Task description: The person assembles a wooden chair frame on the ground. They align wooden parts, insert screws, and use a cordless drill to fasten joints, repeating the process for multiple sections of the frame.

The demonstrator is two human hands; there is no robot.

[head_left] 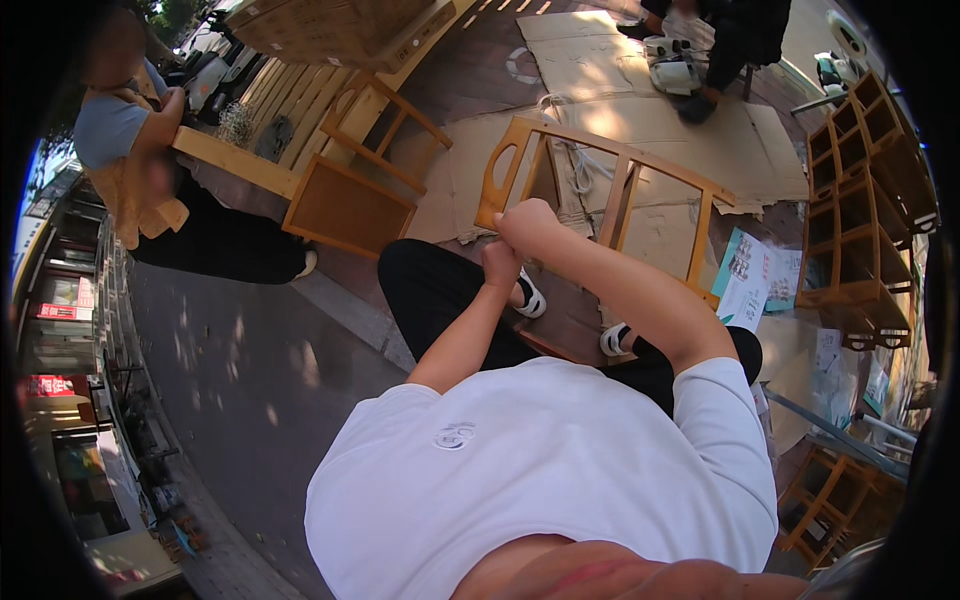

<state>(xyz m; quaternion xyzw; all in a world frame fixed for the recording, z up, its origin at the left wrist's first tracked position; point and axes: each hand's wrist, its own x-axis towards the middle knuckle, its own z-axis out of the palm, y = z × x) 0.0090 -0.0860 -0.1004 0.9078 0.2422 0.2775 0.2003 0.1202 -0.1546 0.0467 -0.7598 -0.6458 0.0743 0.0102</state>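
In front of my knees stands a brown wooden frame [625,150], with rails, posts and an end panel [497,180] that has an oval handle slot. My right hand [530,225] is closed against the lower corner of that end panel. Just below it and to the left, my left hand [500,263] is closed too, almost touching the right. Whatever either hand grips is hidden by the fingers. My right forearm crosses in front of part of the frame.
Flattened cardboard [680,130] lies under the frame. To the left are a wooden panel piece [350,205] and a slatted bench [240,160] bearing a large carton [330,30]. A shelf unit [860,200] and printed sheets [750,270] are at right. Two people are nearby.
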